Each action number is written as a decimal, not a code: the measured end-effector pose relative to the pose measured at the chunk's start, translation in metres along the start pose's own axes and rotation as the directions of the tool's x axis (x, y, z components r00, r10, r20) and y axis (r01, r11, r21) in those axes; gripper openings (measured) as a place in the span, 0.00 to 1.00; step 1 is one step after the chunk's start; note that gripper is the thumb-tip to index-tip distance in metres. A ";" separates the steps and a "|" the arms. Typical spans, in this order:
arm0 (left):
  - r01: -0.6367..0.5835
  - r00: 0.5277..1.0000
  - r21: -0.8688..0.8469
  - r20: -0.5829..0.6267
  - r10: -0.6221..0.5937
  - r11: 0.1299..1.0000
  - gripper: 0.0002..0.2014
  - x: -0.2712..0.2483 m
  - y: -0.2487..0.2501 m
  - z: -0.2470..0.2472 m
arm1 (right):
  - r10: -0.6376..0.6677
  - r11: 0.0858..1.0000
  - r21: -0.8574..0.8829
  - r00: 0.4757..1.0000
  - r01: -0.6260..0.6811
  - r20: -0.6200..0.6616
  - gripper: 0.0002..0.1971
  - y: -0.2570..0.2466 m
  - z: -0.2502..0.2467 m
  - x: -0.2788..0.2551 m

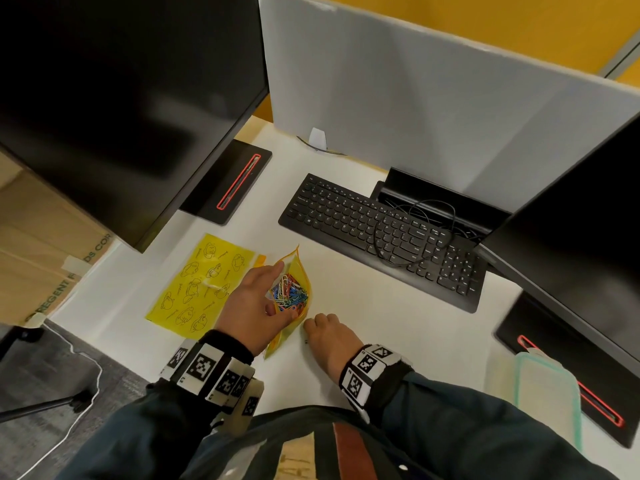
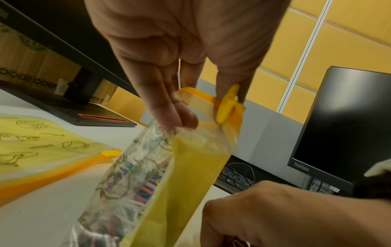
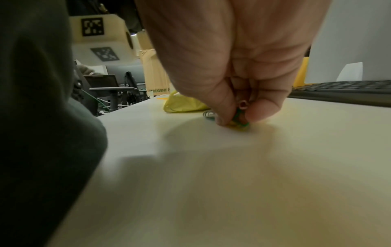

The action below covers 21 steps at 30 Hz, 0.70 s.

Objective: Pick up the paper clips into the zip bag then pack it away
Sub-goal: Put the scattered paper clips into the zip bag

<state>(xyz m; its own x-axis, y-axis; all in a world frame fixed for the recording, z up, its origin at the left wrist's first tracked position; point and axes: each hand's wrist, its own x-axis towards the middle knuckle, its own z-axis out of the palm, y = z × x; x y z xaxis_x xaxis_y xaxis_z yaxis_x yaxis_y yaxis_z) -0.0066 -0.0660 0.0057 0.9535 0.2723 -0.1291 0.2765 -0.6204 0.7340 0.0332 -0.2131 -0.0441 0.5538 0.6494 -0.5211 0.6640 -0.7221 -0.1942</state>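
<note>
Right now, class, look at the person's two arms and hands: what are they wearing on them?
Both hands, the left hand and the right hand, are bare, with no gloves. Each wrist carries a black band fitted with white blocks printed with black square-pattern markers. Dark blue-grey sleeves cover both forearms up to the bands.

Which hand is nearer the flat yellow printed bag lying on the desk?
Left. The left hand holds up the zip bag of paper clips right beside the flat yellow printed bag. The right hand pinches clips on the desk beyond the zip bag.
</note>
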 end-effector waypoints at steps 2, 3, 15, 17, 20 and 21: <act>0.005 1.000 0.000 -0.004 -0.005 1.000 0.37 0.000 0.000 0.000 | -0.018 1.000 0.015 0.993 0.020 -0.115 0.09 -0.002 0.007 -0.002; 0.006 1.000 0.004 -0.007 -0.005 1.000 0.37 0.000 0.000 0.000 | -0.020 1.000 0.008 0.992 0.021 -0.124 0.04 -0.002 0.010 -0.004; -0.016 1.000 0.016 -0.015 0.016 1.000 0.37 -0.001 0.005 0.002 | -0.086 0.993 0.061 0.982 0.098 -0.168 0.10 0.010 0.008 -0.019; -0.011 1.000 0.010 -0.019 0.011 1.000 0.38 -0.002 0.006 0.002 | 0.036 0.952 0.305 0.984 0.019 -0.175 0.11 0.019 0.001 -0.026; -0.006 1.000 0.001 -0.023 0.006 1.000 0.39 -0.004 0.009 0.004 | 0.352 0.736 0.672 0.895 -0.085 -0.272 0.08 0.033 -0.021 -0.036; -0.011 1.000 -0.001 -0.022 0.011 1.000 0.40 -0.005 0.010 0.005 | 0.408 0.674 0.737 0.859 -0.055 -0.310 0.10 0.036 -0.031 -0.037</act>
<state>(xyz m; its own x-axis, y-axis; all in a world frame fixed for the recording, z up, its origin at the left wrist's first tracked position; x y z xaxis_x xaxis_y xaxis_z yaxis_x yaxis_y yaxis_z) -0.0076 -0.0771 0.0107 0.9535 0.2820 -0.1064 0.2662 -0.6226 0.7358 0.0523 -0.2560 -0.0056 0.9021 0.3371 -0.2694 0.0473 -0.6978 -0.7147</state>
